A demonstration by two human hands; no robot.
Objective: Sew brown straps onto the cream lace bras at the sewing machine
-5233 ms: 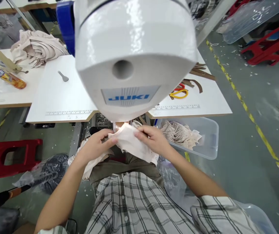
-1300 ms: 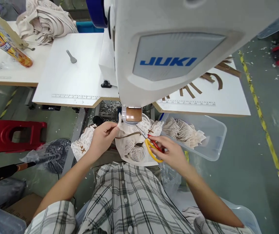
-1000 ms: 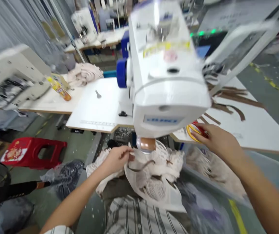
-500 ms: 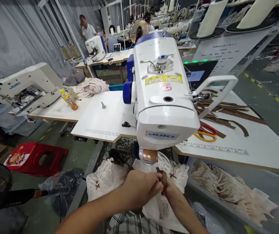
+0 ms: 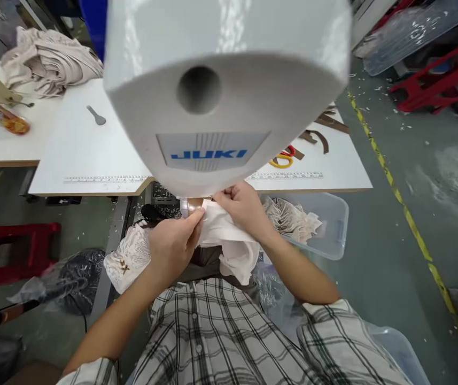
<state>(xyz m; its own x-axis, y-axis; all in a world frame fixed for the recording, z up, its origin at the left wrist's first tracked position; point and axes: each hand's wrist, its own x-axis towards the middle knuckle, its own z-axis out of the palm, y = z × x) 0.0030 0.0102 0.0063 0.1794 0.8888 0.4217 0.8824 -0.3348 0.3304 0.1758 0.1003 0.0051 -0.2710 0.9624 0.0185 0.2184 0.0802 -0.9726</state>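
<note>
A pale lace bra (image 5: 223,227) lies under the head of a white JUKI sewing machine (image 5: 229,107), its plain white side turned up. My left hand (image 5: 175,243) pinches its edge close to the machine's needle area, thumb on top. On the other side my right hand (image 5: 242,208) grips the cloth, with its fingertips partly hidden by the machine head. A lace cup with small brown bows (image 5: 126,262) hangs to the left of my left hand. The needle itself is hidden.
Yellow and red-handled scissors (image 5: 281,160) and brown strips (image 5: 319,139) lie on the right tabletop. A clear bin (image 5: 333,246) of beige pieces stands below. Left are a drink bottle (image 5: 2,115), folded cloth (image 5: 52,61) and a red stool (image 5: 16,230).
The view has tipped down and come closer to the machine. My hands have parted, one each side of the needle area, and the bra has turned and come under the machine head.
</note>
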